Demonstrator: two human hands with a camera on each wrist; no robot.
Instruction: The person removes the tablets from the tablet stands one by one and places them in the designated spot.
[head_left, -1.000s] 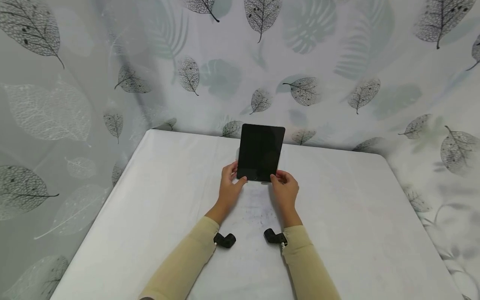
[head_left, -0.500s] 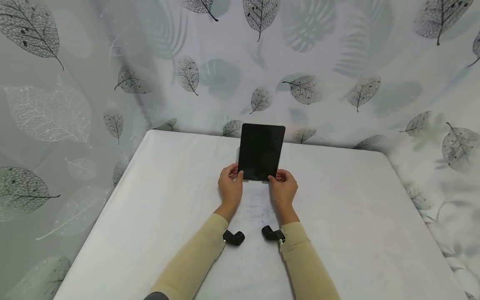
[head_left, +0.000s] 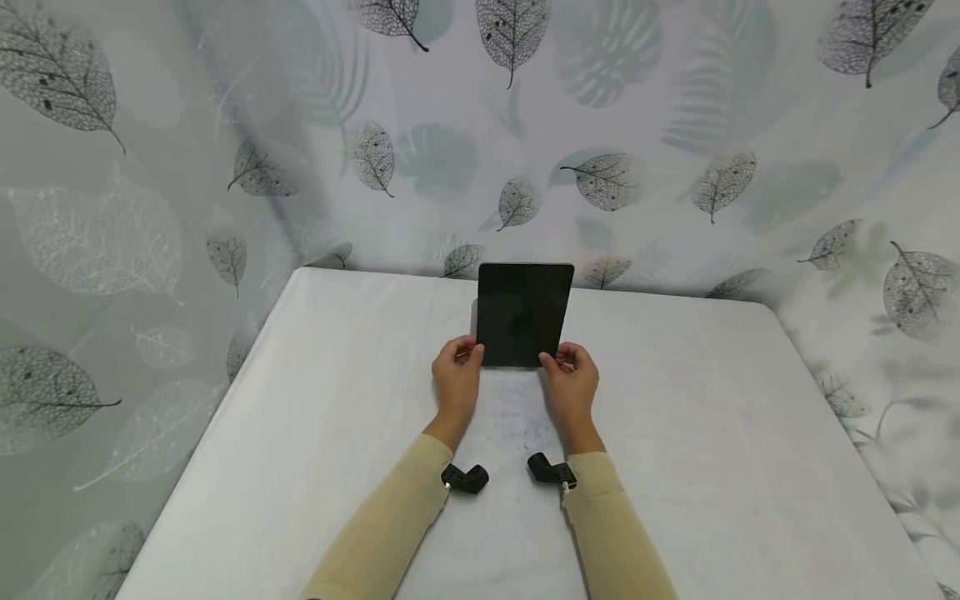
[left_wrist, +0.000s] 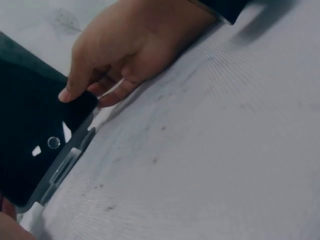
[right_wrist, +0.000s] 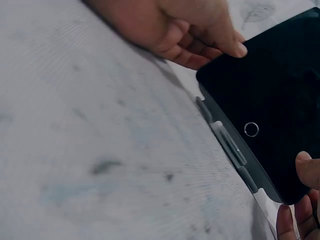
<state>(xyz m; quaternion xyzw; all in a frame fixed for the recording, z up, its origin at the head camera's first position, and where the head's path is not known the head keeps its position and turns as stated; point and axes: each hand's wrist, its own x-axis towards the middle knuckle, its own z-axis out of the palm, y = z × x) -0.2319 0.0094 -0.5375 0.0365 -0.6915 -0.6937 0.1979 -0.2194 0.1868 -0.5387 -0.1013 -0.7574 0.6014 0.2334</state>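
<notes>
A black tablet [head_left: 522, 315] with a round home button stands tilted over the white table, its dark screen toward me. Under its lower edge, a grey stand base with a slotted lip [right_wrist: 230, 145] shows in the wrist views. My left hand [head_left: 457, 379] pinches the lower left corner, thumb on the front and fingers behind. At the lower right corner my right hand [head_left: 572, 383] does the same, its thumb [left_wrist: 66, 95] lying on the screen's edge. The tablet's back and most of the stand are hidden.
A white cloth covers the table [head_left: 675, 467], with faint dark marks near the hands. Leaf-patterned curtains [head_left: 630, 100] hang close behind the table and at both sides. A black wrist camera [head_left: 465, 478] sits on each sleeve cuff.
The tablet's tilt has changed: in the head view it looks shorter and wider at the top. My left thumb has shifted from the bottom edge onto the corner, and the left forearm has swung right.
</notes>
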